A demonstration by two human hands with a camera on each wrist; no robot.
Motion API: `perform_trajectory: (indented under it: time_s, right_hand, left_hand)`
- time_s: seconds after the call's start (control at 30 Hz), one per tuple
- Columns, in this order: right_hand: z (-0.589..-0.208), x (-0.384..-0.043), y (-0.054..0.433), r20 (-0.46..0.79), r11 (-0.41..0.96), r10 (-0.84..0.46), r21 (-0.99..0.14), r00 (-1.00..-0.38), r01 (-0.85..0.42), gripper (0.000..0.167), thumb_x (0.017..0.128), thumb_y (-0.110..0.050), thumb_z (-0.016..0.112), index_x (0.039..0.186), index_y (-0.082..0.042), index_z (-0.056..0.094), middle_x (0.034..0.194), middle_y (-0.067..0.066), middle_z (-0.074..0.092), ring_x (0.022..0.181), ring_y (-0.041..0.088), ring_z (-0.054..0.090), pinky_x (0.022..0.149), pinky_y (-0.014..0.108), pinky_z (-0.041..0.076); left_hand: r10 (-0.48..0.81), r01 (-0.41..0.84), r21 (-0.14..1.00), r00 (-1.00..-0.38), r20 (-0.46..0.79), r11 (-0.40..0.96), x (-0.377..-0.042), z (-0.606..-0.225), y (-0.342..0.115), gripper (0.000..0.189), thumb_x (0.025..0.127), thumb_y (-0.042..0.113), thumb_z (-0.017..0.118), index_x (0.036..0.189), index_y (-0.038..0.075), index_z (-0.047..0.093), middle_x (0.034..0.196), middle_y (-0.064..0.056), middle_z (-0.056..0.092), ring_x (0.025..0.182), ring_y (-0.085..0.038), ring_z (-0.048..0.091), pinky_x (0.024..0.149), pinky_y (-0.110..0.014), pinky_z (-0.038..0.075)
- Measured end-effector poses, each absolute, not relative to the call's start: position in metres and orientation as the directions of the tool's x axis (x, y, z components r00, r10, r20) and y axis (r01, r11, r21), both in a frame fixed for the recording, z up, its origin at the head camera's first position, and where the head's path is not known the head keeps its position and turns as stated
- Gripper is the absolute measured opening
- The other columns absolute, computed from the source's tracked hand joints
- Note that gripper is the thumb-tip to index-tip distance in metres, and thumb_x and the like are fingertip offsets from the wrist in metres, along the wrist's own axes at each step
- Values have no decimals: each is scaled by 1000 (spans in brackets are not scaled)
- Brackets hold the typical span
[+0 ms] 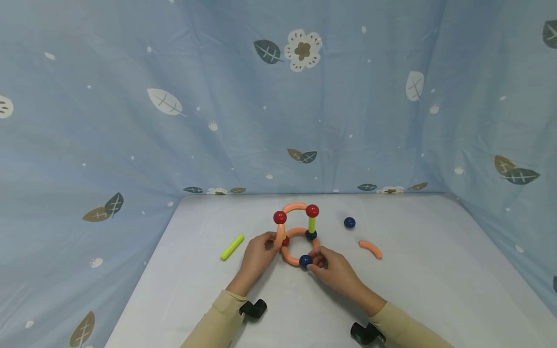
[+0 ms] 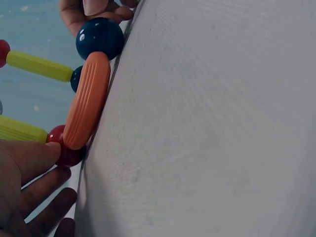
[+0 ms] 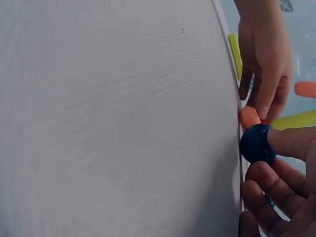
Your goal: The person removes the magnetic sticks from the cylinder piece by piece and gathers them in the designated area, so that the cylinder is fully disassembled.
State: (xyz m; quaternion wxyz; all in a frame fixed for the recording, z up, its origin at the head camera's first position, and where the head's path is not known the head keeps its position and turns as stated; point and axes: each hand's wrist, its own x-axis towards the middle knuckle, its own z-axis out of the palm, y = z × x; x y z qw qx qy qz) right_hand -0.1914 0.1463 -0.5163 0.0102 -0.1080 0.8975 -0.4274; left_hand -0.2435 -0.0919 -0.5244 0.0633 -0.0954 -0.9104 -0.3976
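A toy frame of ball connectors and rods stands on the table. Its base ring joins orange curved rods [image 1: 289, 257] with a red ball [image 2: 74, 153], a dark blue ball [image 1: 311, 235] at the back and another blue ball [image 1: 305, 261] in front. Yellow-green rods [image 1: 312, 224] rise to two upper red balls [image 1: 280, 217], bridged by an orange arc [image 1: 295, 206]. One more orange rod [image 1: 280, 235] slopes down from the left upper ball. My left hand [image 1: 258, 253] pinches the base red ball. With thumb and fingers, my right hand [image 1: 332, 268] grips the front blue ball.
On the white table [image 1: 183, 270] a loose yellow-green rod [image 1: 232, 247] lies left of the frame. A loose blue ball [image 1: 349, 223] and an orange curved rod [image 1: 371, 249] lie to the right. A patterned blue curtain [image 1: 217, 96] hangs behind and beside the table.
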Motion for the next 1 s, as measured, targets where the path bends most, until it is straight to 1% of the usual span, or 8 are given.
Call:
perform_trajectory:
  time_s: [0.13,0.27,0.33,0.43,0.53,0.67,0.77,1.0]
  right_hand:
    - [-516,-193,146,78,620,-199,-762,-977,-187,21,89,-14,79,107,-14,68,85,-11,61,79,8,58,71,23,52]
    - [-516,-194,148,95,637,-187,-746,-978,-194,22,89,-12,79,108,-16,70,87,-12,62,81,7,58,74,24,53]
    - [-516,-194,150,101,645,-178,-739,-979,-193,24,89,-11,79,110,-16,70,88,-12,63,82,6,59,75,26,54]
    - [-515,-195,152,101,652,-164,-736,-981,-184,26,89,-10,79,113,-15,71,91,-11,63,83,6,59,77,27,55]
    - [-516,-196,153,95,647,-156,-742,-983,-175,27,89,-11,79,114,-14,71,92,-11,64,84,6,60,78,28,55]
    - [-516,-196,152,87,639,-156,-751,-984,-168,28,88,-14,80,115,-15,71,91,-11,65,84,6,59,76,26,55]
    - [-516,-196,152,84,638,-156,-752,-984,-166,28,88,-15,81,115,-15,71,91,-11,65,83,7,59,75,25,54]
    - [-516,-199,152,90,662,-143,-732,-986,-163,27,89,-14,80,115,-15,72,92,-10,65,84,6,59,78,28,55]
  left_hand:
    - [113,198,725,-980,166,660,-244,-524,-93,24,91,23,77,113,15,74,103,1,73,96,-18,65,86,-41,54]
    - [113,190,736,-982,154,649,-243,-524,-95,22,90,23,79,110,17,73,103,3,73,97,-16,66,85,-39,55]
    - [117,196,738,-981,158,646,-242,-523,-97,21,89,23,80,108,18,72,102,5,72,97,-15,66,84,-37,54]
    - [128,217,739,-976,176,638,-240,-523,-99,20,88,20,82,104,17,71,95,6,71,89,-13,65,77,-33,54]
    - [141,235,736,-972,189,634,-239,-523,-101,21,88,18,81,106,17,71,93,6,70,86,-12,64,74,-31,53]
    - [155,232,733,-973,173,639,-239,-522,-101,26,89,20,81,113,15,72,100,4,72,94,-15,65,81,-35,55]
    - [162,217,732,-976,146,646,-239,-521,-100,25,90,21,80,114,16,74,104,5,72,100,-17,66,85,-38,55]
    - [170,197,748,-979,114,633,-238,-519,-102,26,88,20,81,113,15,73,104,4,73,99,-16,66,86,-38,55]
